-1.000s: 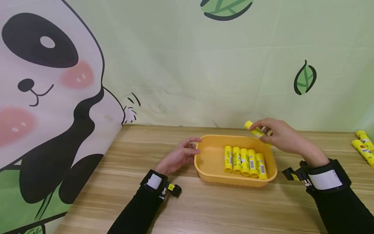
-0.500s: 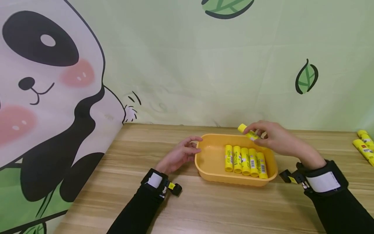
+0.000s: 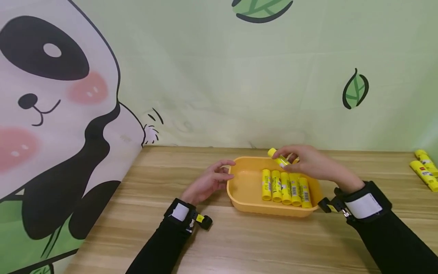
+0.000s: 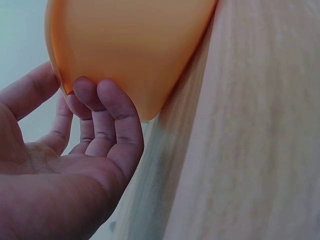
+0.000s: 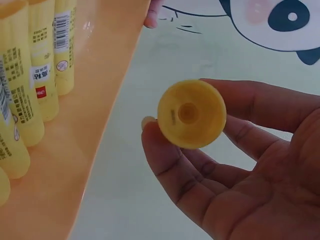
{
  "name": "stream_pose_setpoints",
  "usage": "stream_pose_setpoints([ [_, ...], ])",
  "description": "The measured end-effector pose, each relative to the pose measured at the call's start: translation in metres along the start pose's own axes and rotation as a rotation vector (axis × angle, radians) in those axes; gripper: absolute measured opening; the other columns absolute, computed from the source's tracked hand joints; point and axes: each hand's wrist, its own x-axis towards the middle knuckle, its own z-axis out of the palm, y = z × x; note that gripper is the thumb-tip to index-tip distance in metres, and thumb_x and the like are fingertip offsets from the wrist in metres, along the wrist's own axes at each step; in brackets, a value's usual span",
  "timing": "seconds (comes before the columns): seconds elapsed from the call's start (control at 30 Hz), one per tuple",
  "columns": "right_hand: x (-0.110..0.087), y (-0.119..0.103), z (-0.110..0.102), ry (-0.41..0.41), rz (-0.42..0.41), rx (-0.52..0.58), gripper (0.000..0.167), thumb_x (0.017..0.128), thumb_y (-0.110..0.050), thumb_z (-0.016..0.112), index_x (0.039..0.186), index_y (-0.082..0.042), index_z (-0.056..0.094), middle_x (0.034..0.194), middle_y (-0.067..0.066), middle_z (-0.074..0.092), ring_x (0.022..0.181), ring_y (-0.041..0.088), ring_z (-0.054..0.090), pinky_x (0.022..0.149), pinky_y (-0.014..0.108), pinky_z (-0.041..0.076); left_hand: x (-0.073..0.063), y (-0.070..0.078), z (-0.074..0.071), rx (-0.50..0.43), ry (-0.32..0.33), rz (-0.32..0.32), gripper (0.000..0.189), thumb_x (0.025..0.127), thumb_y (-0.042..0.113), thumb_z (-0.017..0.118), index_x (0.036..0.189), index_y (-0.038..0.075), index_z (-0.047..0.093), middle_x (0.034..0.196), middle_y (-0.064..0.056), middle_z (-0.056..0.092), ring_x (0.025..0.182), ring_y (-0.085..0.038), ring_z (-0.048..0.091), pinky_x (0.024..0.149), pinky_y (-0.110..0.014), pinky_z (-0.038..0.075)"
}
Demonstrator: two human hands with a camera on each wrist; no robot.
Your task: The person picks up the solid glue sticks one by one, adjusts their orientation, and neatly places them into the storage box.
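Note:
A yellow glue stick (image 3: 281, 161) is pinched between the thumb and fingers of my right hand (image 3: 305, 161), tilted, above the back rim of an orange-yellow plastic basket (image 3: 244, 186). The right wrist view shows the round end of this glue stick (image 5: 192, 114) facing the camera. Inside the basket, several glue sticks (image 3: 276, 186) lie side by side in a row toward the right half. At the basket's left end is my left hand (image 3: 208, 182), its relaxed fingers (image 4: 120, 102) touching the outer wall and rim.
Two more yellow glue sticks (image 3: 424, 176) lie on the wooden table (image 3: 239, 243) at the far right. A pale green cloth backdrop (image 3: 205, 76) with a panda and leaves stands behind the table and at its left.
My right hand has moved left and slightly down with the glue stick, from behind the basket's right corner to its back rim. The left hand has stayed at the basket's left end.

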Motion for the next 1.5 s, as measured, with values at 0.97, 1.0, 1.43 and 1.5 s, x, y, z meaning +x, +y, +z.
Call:
stream_pose_setpoints([
  [0.97,0.068,-0.023,0.028,-0.342,0.177,-0.219,0.036,0.094,-0.007,0.071,0.129,0.001,0.069,0.098,0.008,0.062,0.069,0.016,0.056,0.065,0.027,0.047,0.002,-0.002,-0.001,-0.039,0.001,0.002,0.04,0.1,0.0,0.059,0.139,0.007,0.053,0.102,-0.003,0.055,0.094,-0.017,0.059,0.083,-0.03,0.055],
  [1.0,0.07,-0.023,0.029,-0.346,0.187,-0.232,0.036,0.094,-0.007,0.071,0.129,0.001,0.069,0.101,0.009,0.063,0.07,0.016,0.057,0.065,0.027,0.048,0.002,-0.002,-0.001,-0.042,0.005,-0.002,0.04,0.1,0.0,0.059,0.139,0.007,0.053,0.102,-0.003,0.055,0.094,-0.018,0.058,0.083,-0.03,0.055],
  [1.43,0.09,-0.041,0.042,-0.414,0.31,-0.316,0.035,0.096,-0.005,0.067,0.129,0.006,0.065,0.098,0.01,0.065,0.064,0.017,0.056,0.061,0.025,0.049,0.0,0.0,0.0,-0.024,0.015,-0.003,0.045,0.101,0.001,0.059,0.145,0.001,0.047,0.101,-0.003,0.054,0.093,-0.018,0.058,0.083,-0.031,0.054],
  [1.5,0.092,-0.041,0.046,-0.407,0.33,-0.315,0.034,0.095,-0.005,0.067,0.128,0.005,0.065,0.101,0.011,0.066,0.067,0.018,0.057,0.063,0.026,0.051,0.0,0.0,0.0,-0.031,0.015,-0.004,0.045,0.101,0.0,0.059,0.145,0.001,0.048,0.1,-0.003,0.054,0.093,-0.018,0.057,0.083,-0.031,0.054],
])
